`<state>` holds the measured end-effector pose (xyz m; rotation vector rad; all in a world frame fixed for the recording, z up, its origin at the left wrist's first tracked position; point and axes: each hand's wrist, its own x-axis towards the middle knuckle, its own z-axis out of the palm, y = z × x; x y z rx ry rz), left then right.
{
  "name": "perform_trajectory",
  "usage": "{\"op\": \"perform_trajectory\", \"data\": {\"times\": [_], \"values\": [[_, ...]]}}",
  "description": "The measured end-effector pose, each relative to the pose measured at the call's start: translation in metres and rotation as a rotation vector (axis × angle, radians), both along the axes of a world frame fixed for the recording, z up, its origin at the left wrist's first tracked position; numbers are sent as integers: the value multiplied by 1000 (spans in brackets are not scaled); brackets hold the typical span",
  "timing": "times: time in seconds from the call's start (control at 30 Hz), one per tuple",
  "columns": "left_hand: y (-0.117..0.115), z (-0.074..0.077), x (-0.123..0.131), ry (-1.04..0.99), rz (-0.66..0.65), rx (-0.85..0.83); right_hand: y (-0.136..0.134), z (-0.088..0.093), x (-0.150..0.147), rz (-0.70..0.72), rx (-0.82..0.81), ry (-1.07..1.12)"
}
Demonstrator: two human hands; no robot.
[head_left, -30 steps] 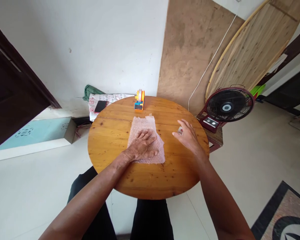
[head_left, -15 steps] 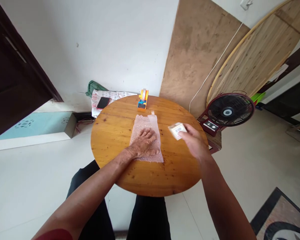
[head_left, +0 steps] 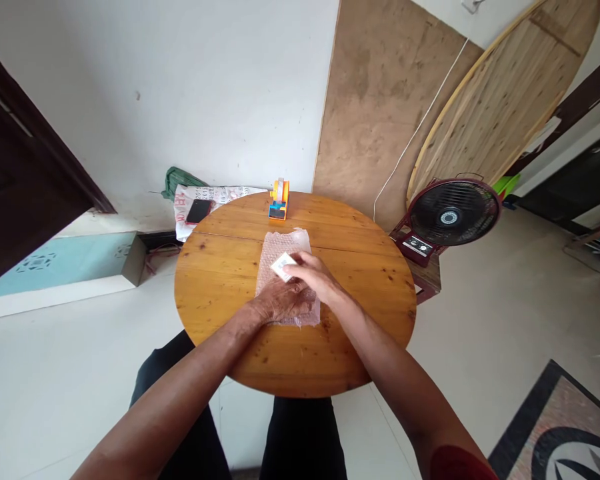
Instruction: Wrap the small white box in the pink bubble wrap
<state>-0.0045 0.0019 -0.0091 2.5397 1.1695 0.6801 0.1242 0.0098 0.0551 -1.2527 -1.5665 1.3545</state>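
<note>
A sheet of pinkish bubble wrap [head_left: 283,247] lies in the middle of a round wooden table [head_left: 220,280]. My left hand [head_left: 280,305] rests flat on the sheet's near part, fingers spread. My right hand [head_left: 310,270] is over the sheet, just above the left hand, and grips a small white box [head_left: 283,266] by its right end. The box hangs low over the bubble wrap; I cannot tell whether it touches it.
An orange and blue tape dispenser [head_left: 279,199] stands at the table's far edge. Beyond the table a phone [head_left: 199,211] lies on a printed sack. A dark red fan [head_left: 447,213] stands to the right, wooden boards lean on the wall, a rug [head_left: 565,427] lies lower right.
My right hand took the white box from the table's right side, lifted it and carried it left over the bubble wrap. My left hand stayed pressed on the sheet.
</note>
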Motion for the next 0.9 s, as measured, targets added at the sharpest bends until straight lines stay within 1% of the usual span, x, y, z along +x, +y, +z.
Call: {"op": "perform_trajectory", "data": {"times": [0.1,0.17,0.23,0.33,0.43,0.57,0.63,0.73,0.9], "values": [[-3,12,-4,68,-86,-3,12,-9,27,-66,-74,228],[-2,19,-9,69,-112,-31,17,-16,43,-77,-117,307],[2,24,-17,54,-68,-76,19,-22,53,-88,-153,331],[9,26,-30,68,55,-130,20,-28,58,-89,-142,324],[16,23,-40,80,106,-149,18,-29,56,-57,-29,223],[19,17,-43,80,108,-105,8,-29,53,55,223,-148],[20,15,-43,89,100,-104,3,-28,53,122,315,-292],[20,16,-43,88,99,-125,0,-26,56,183,339,-346],[19,18,-43,48,88,-113,3,-23,60,184,343,-383]]}}
